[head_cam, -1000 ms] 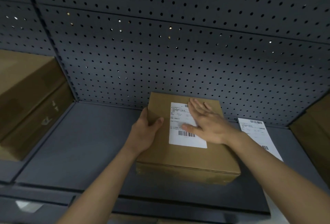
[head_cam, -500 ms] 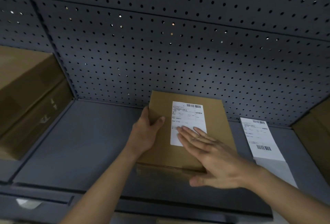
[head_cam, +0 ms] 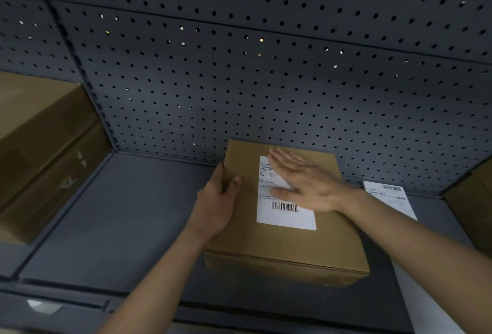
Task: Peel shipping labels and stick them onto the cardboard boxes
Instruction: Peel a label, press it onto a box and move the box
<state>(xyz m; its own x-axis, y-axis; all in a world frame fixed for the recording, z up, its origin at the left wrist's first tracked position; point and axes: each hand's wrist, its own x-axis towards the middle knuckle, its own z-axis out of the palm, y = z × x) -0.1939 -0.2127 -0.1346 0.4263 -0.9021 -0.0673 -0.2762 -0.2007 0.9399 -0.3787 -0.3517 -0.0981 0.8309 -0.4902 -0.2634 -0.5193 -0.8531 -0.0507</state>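
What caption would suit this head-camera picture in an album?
The right hand presses the shipping label onto a cardboard box while the left hand grips its edge; a second label lies nearby.

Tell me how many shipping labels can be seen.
2. One label is on the middle box, under the right hand; the second label lies on the shelf to its right. The arm may hide more.

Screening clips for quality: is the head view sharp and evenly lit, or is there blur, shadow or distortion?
Head view: dim overall; the right hand is motion-blurred over the label, the left hand sharp; the front face of the box sinks into shadow; wide-angle distortion bends the pegboard seams.
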